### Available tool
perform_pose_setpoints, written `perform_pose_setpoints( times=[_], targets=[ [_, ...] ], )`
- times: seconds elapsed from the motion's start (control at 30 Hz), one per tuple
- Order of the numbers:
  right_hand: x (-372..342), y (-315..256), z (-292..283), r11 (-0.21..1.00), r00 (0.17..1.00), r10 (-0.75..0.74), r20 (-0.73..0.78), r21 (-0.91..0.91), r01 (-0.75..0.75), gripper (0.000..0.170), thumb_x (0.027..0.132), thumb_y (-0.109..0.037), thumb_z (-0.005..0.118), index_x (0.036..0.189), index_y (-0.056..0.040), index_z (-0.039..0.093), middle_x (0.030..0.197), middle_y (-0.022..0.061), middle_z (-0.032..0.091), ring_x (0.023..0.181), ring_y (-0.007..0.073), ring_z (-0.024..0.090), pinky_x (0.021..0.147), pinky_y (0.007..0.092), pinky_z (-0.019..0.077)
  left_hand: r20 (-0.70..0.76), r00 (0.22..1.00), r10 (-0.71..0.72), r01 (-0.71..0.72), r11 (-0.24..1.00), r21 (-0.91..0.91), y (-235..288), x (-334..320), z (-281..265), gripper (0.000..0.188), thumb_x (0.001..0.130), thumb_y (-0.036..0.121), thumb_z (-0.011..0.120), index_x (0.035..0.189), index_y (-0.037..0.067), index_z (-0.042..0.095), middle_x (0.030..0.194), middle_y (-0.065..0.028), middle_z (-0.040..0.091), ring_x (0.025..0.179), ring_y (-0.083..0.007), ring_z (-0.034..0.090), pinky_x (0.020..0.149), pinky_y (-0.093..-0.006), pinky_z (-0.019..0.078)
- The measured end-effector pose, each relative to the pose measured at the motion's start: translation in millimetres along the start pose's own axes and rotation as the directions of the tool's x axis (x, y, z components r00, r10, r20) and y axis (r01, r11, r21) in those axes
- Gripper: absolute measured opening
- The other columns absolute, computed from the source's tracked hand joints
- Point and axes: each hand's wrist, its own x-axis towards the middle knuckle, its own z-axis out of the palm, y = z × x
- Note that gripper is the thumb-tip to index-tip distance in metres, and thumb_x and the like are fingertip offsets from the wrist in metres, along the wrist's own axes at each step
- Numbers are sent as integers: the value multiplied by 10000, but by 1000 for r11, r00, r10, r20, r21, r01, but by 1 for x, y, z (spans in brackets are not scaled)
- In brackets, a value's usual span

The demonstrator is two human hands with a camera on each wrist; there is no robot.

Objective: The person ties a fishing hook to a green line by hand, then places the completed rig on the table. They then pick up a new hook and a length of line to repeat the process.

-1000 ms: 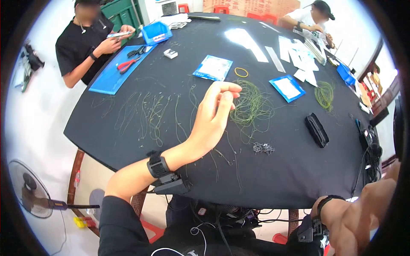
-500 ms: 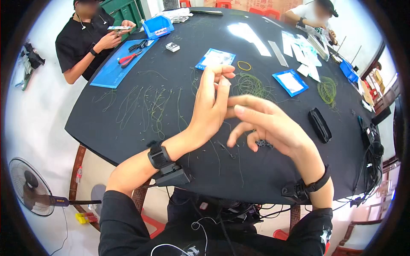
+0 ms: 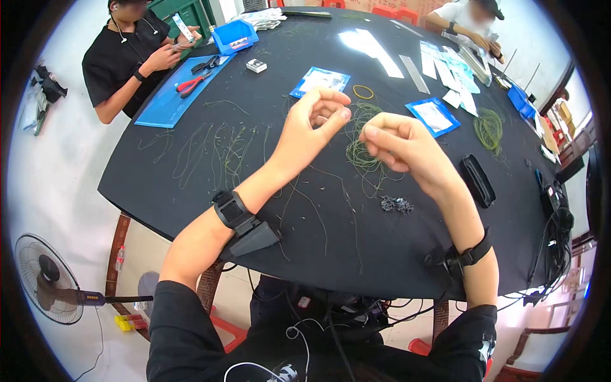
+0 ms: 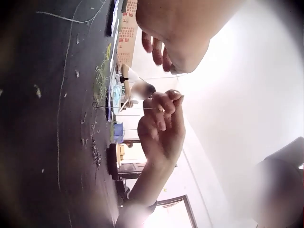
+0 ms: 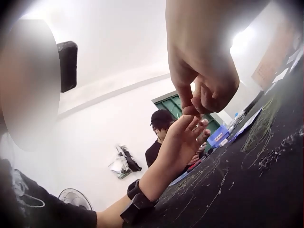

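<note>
Above the table, my left hand (image 3: 304, 130) holds thumb and forefinger close together at their tips. Facing it a short way to the right, my right hand (image 3: 410, 148) pinches with its other fingers curled in. A thin line (image 4: 150, 108) crosses the right fingers in the left wrist view; what shows at the left fingertips is too fine to make out fully. Below and behind the hands lies a loose tangle of green line (image 3: 358, 156). A small heap of dark metallic bits (image 3: 396, 204) sits under the right wrist.
Cut strands (image 3: 232, 153) lie spread on the black tabletop (image 3: 407, 254) at left. Blue-edged packets (image 3: 433, 117), a yellow rubber band (image 3: 363, 91), a second green coil (image 3: 488, 132) and a black case (image 3: 477, 181) lie beyond. Red-handled pliers (image 3: 191, 84) rest on a blue mat. Two people sit opposite.
My right hand has come up from the lower right edge to beside the left hand, and its spread fingers have curled into a pinch. The left hand has shifted slightly upward.
</note>
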Motion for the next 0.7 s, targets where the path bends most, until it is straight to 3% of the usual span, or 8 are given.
perform_pose_setpoints(
  times=[0.07, 0.13, 0.2, 0.33, 0.4, 0.5, 0.7],
  targets=[
    [5, 6, -11, 1000, 1000, -1, 14, 5, 1, 230, 854, -281, 592, 889, -56, 623, 696, -39, 538, 541, 5, 388, 446, 154, 275, 218, 968, -123, 160, 974, -163, 6, 3, -9, 190, 849, 148, 616, 997, 36, 573, 950, -26, 598, 877, -92, 561, 792, -244, 439],
    [7, 9, -18, 1000, 1000, -10, 15, -3, 10, 239, 860, -275, 585, 893, -40, 616, 697, -35, 525, 545, 7, 385, 450, 158, 273, 270, 952, -143, 194, 965, -173, 13, 6, -14, 169, 826, 155, 648, 939, 42, 596, 929, -18, 602, 862, -91, 563, 781, -235, 444],
    [9, 13, -21, 1000, 999, -19, 26, 0, 19, 246, 866, -274, 576, 896, -32, 610, 702, -30, 518, 553, 10, 387, 457, 158, 272, 446, 884, -142, 237, 958, -164, 16, 8, -19, 163, 824, 156, 647, 927, 40, 600, 895, -11, 602, 854, -90, 565, 782, -237, 447],
    [9, 17, -16, 998, 994, -59, 91, 0, 59, 216, 878, -255, 570, 892, -41, 596, 694, -29, 519, 542, 8, 393, 452, 157, 276, 420, 897, -136, 240, 949, -205, 17, 6, -16, 155, 817, 153, 651, 908, 37, 602, 844, -12, 595, 747, -72, 555, 677, -216, 449],
    [9, 19, -10, 997, 989, -72, 127, 11, 72, 198, 887, -246, 566, 892, -49, 584, 683, -34, 510, 528, 3, 385, 441, 155, 265, 448, 871, -202, 319, 926, -202, 21, 7, -19, 154, 816, 144, 647, 906, 31, 595, 813, -22, 582, 632, -55, 508, 559, -194, 405],
    [10, 23, -2, 994, 969, -101, 227, -7, 106, 244, 868, -238, 580, 972, -17, 588, 790, 35, 586, 668, 87, 522, 582, 211, 426, 385, 910, -153, 278, 915, -293, 23, 5, -15, 138, 825, 122, 632, 912, 25, 587, 785, -31, 567, 566, -50, 459, 492, -186, 354],
    [9, 26, 13, 993, 958, -105, 268, -30, 117, 241, 870, -169, 577, 1058, -17, 566, 777, -2, 584, 671, 55, 535, 593, 197, 430, 281, 957, -77, 193, 892, -410, 16, 3, -13, 122, 852, 105, 607, 929, 19, 569, 785, -38, 560, 614, -77, 492, 552, -215, 404]
  ],
)
